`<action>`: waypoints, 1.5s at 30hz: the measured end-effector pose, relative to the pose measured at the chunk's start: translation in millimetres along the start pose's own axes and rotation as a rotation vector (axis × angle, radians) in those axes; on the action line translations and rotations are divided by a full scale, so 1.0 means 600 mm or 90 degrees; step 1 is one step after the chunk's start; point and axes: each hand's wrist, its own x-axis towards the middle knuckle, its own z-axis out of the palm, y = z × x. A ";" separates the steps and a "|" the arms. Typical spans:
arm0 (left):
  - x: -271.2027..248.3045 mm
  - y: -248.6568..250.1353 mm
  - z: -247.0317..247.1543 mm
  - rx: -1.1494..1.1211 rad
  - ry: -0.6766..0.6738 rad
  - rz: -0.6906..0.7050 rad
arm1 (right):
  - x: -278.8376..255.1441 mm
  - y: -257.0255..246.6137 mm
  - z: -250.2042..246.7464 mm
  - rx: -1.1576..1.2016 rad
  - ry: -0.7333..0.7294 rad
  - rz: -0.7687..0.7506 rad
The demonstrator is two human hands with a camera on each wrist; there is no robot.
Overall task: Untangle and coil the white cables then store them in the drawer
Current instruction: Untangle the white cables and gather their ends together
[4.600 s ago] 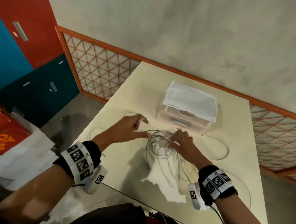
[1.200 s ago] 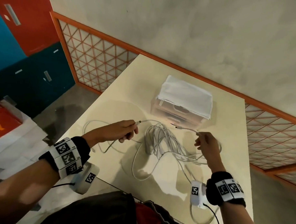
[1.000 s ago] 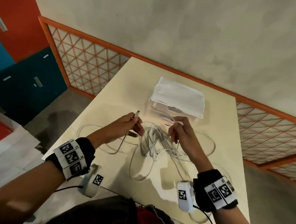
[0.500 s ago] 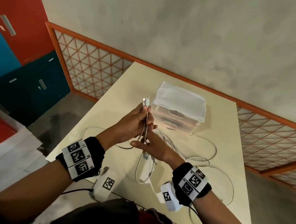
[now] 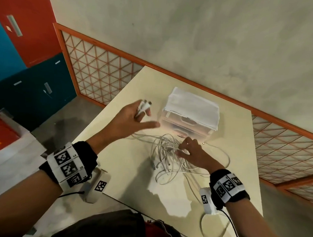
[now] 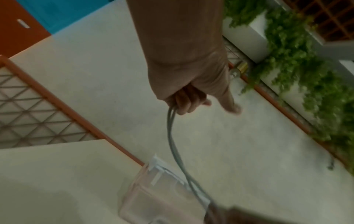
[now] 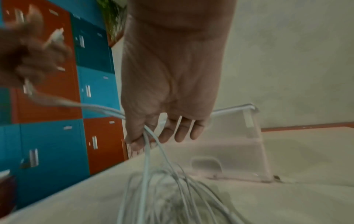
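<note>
A tangle of white cables lies on the cream table in front of a clear drawer unit with a white cloth on top. My left hand is raised left of the unit and grips two cable ends, plugs sticking out above the fingers; two strands hang from the fist. My right hand sits on the tangle's right side and pinches strands between thumb and forefinger, other fingers loose. Both drawers look shut.
One cable loop trails right of the tangle and another loop hangs over the near table edge. An orange-framed lattice fence borders the table's left and far sides. Red and blue lockers stand at left.
My left hand has carried the two plug ends left and away from my right hand. My right hand has dropped from beside the left hand onto the cable pile and pinches strands there.
</note>
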 end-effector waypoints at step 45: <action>0.012 -0.018 0.064 -0.039 -0.015 -0.066 | -0.024 -0.134 -0.119 0.043 0.168 -0.142</action>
